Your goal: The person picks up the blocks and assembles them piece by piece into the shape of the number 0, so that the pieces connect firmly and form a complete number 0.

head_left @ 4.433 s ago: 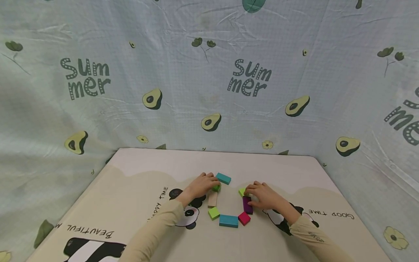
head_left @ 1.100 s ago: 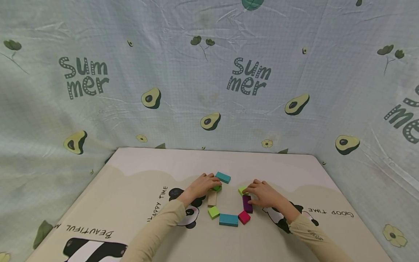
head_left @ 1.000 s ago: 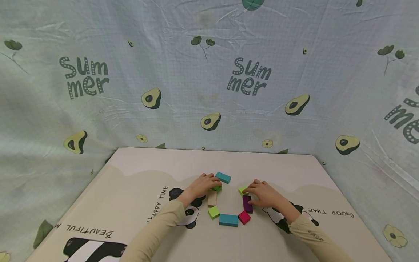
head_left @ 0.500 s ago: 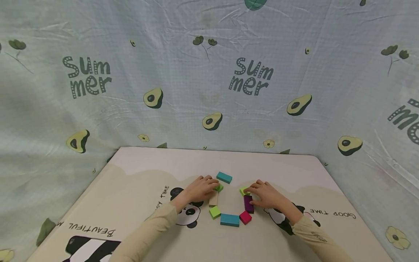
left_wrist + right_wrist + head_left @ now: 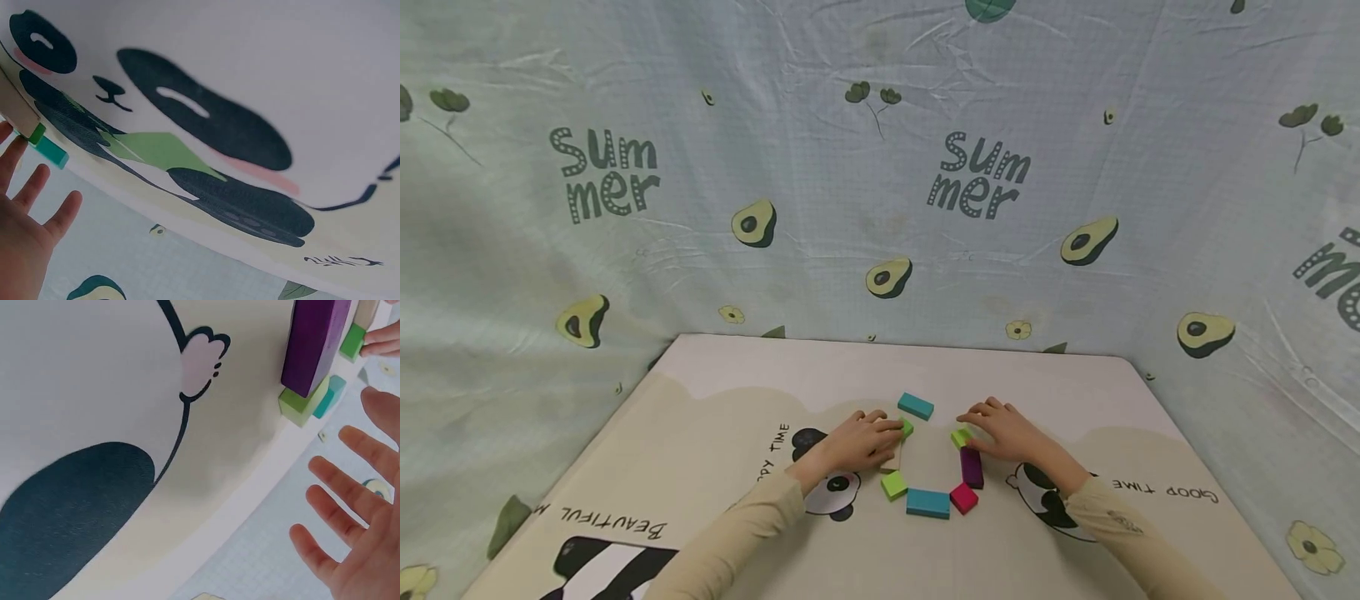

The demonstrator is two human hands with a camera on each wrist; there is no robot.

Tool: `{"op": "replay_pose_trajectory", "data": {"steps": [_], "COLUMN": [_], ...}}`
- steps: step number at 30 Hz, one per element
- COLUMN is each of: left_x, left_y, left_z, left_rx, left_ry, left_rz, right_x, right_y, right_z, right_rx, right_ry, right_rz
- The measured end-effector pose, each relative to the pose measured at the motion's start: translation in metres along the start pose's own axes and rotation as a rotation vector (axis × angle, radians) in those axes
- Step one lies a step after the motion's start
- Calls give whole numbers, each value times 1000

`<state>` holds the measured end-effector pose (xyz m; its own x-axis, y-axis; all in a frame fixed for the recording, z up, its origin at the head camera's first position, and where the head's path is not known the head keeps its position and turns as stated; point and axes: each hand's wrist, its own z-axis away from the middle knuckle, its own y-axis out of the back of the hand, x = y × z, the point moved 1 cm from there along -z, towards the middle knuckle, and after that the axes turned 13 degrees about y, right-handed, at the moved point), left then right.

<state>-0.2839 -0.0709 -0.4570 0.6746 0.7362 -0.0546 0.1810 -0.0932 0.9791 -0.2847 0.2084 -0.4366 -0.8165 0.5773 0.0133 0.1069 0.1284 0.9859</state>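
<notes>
Small blocks form a broken ring on the table. My left hand (image 5: pixel 861 442) lies over its left side, fingertips at the green block (image 5: pixel 907 427) and covering much of the plain wooden block (image 5: pixel 892 461). In the left wrist view its fingers are fairly straight and spread; the thumb is hidden there. My right hand (image 5: pixel 1007 432) hovers at the right side with fingers spread, near a lime block (image 5: pixel 961 437) and the purple block (image 5: pixel 972 468). In the right wrist view its fingers hold nothing, apart from the purple block (image 5: pixel 315 347).
A teal block (image 5: pixel 916 406) lies at the back of the ring. Another teal block (image 5: pixel 928 503) forms the front, between a lime cube (image 5: pixel 894 485) and a red cube (image 5: pixel 964 498). The table (image 5: pixel 760 358) has panda prints; a printed curtain (image 5: pixel 820 167) hangs behind.
My left hand has shifted slightly toward me, showing more of the green block, which looks turned. My right hand has risen off the right lime block and its fingers have straightened.
</notes>
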Motion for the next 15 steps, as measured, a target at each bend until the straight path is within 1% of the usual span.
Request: {"op": "replay_pose_trajectory", "data": {"steps": [4,10,15], "left_x": [1,2,3], "left_y": [-2,-4,-4], "left_z": [0,0,1], "left_rx": [-21,-10,2], "left_ry": [17,37,41], "left_rz": [-12,-49,-64], "right_x": [2,4,3], "right_y": [-1,-4,-6], "right_z": [-6,-19,-28], "right_rx": [9,6,-7], "right_ry": [26,67,123], "right_rz": [25,43,99]}}
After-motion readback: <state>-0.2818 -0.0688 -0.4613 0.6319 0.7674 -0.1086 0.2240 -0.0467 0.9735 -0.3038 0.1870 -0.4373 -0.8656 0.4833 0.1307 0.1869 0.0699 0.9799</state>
